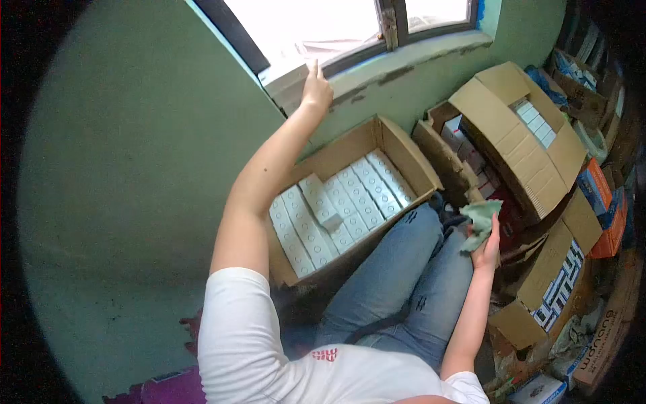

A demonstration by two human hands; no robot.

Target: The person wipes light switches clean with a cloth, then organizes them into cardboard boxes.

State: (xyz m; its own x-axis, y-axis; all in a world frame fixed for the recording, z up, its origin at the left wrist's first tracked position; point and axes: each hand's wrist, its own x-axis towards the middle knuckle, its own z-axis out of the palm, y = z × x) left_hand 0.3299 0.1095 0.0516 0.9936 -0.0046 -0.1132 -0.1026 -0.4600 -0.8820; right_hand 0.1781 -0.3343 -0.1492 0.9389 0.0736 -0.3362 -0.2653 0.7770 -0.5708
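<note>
My left hand (317, 89) is stretched out to the window sill (404, 66), its fingers extended near the lower window frame. Nothing shows in it, though the fingertips are small and partly washed out by the bright light. Above my knee, my right hand (487, 249) is closed around a crumpled pale green cloth (480, 221). An open cardboard box (404, 149) stands between my legs and the wall, filled with rows of small white boxes (363, 192). One white box (320, 202) lies on top of the rows, slightly askew.
To the right, a second cardboard box (501, 101) with raised flaps holds more small boxes. Another open carton (562, 269) stands closer, with orange and blue packages (599, 192) beyond it. A green wall (134, 148) rises at left, and purple fabric (171, 389) lies below.
</note>
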